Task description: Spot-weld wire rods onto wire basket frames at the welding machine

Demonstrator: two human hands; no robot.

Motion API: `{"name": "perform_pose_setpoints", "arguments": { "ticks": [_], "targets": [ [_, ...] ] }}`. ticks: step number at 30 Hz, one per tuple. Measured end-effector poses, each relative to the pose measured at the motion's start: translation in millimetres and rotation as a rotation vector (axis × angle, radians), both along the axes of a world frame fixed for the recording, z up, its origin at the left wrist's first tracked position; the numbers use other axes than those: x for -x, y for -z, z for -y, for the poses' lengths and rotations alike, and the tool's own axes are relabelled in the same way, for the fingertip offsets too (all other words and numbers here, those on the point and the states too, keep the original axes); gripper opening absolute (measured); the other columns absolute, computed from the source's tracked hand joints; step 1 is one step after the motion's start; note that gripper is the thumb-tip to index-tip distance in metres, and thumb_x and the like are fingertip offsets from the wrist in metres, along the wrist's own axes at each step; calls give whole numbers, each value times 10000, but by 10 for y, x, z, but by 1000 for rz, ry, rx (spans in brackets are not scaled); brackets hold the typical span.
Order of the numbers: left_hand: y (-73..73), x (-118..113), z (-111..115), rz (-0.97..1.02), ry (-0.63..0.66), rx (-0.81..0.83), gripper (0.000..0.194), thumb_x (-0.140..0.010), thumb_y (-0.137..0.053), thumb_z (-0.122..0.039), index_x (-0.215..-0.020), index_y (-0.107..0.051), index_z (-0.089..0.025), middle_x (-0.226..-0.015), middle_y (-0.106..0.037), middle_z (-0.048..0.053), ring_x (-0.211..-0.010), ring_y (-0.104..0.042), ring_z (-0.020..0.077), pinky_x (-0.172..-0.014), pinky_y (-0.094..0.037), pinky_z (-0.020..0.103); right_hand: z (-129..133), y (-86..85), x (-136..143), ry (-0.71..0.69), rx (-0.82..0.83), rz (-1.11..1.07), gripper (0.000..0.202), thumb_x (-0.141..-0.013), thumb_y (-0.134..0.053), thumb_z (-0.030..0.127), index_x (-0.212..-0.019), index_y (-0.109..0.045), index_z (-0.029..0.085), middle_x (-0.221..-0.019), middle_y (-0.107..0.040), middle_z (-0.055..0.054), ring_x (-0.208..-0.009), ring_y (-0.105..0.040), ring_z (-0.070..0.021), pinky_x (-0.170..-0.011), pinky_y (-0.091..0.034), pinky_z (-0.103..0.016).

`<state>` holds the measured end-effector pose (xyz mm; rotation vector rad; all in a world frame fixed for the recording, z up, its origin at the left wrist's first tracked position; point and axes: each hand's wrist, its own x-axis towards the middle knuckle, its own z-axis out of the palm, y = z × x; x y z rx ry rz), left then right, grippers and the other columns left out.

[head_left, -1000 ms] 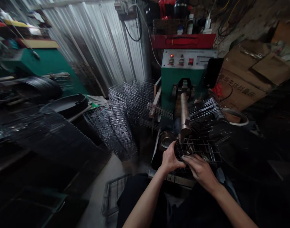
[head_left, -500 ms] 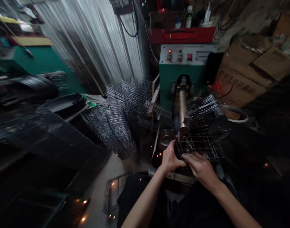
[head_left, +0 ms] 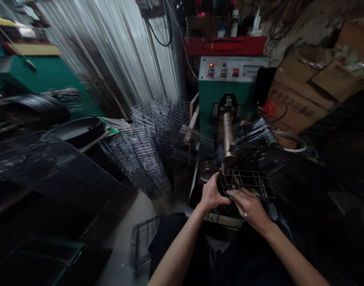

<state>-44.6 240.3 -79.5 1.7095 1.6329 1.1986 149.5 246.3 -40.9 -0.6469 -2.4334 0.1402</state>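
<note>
Under the copper-coloured arm of a green spot-welding machine lies a wire grid. My left hand grips the grid's near left corner, thumb stretched towards the right hand and fingers up close to the arm's lower tip. Closed over the near edge is my right hand, its fingertips almost meeting the left thumb. A small shiny bit, perhaps a wire end, shows below its fingers. Both hands partly hide the wires they hold. Just left of the arm tip sits a round metal dish.
Stacked wire grids stand at the left. Loose wires lie right of the arm, near a round tub and cardboard boxes. A dark wire frame rests on the floor by my leg.
Orange sparks scattered around the hands and floor earlier are gone, except for a faint speck on the floor. Both hands keep their hold on the grid; the view has shifted slightly.
</note>
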Motion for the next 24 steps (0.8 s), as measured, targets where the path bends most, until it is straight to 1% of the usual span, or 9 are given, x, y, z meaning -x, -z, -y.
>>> {"name": "perform_pose_setpoints", "arguments": {
  "ticks": [6,9,12,15,19,22,24],
  "targets": [
    [-8,-11,-9,11,14,-15,1076,-423,-880,-302,-1390,-415,-219,-1361,-593,102,-1226,-598,331,-1051,-488,473,10,-34,25,-8,7,-1,345,-957,-462,70,-1226,-637,195,-1118,-720,-81,-971,-683,-234,-924,-552,-443],
    [-51,-20,40,-41,-9,-5,1039,-452,-861,-327,-1389,-424,-226,-1329,-615,92,-1193,-618,326,-1017,-511,466,26,-46,19,-7,38,-15,361,-952,-458,68,-1234,-636,206,-1106,-720,-77,-974,-672,-231,-887,-569,-411],
    [-119,4,67,-103,-44,28,1043,-469,-852,-368,-1406,-417,-226,-1328,-622,98,-1183,-624,329,-1001,-518,469,17,-31,19,-8,60,-37,379,-952,-445,64,-1247,-628,217,-1132,-707,-78,-1036,-653,-233,-938,-550,-424],
    [-185,80,-17,-143,-43,51,1050,-470,-857,-394,-1407,-424,-204,-1347,-612,112,-1206,-611,330,-1018,-506,461,-58,-15,68,9,59,-49,389,-957,-441,69,-1267,-616,226,-1152,-696,-82,-1052,-649,-239,-980,-526,-461],
    [-238,191,-207,-176,-28,72,1031,-480,-861,-392,-1400,-430,-216,-1363,-604,96,-1226,-596,328,-1037,-488,458,-202,-26,187,20,58,-65,401,-942,-437,54,-1250,-617,238,-1106,-704,-69,-984,-656,-229,-966,-530,-454],
    [-243,214,-243,-202,-20,71,939,-531,-843,-372,-1374,-451,-238,-1267,-662,69,-1124,-649,307,-964,-528,435,-234,-36,242,30,80,-94,363,-949,-426,58,-1197,-627,231,-1053,-698,-66,-995,-638,-237,-950,-528,-437],
    [-239,207,-217,-228,-42,63,904,-549,-830,-369,-1363,-460,-238,-1212,-684,67,-1060,-673,298,-912,-549,423,-217,-26,252,64,109,-132,294,-972,-439,102,-1170,-622,221,-1040,-680,-78,-997,-630,-245,-913,-536,-415]
  ]
}}
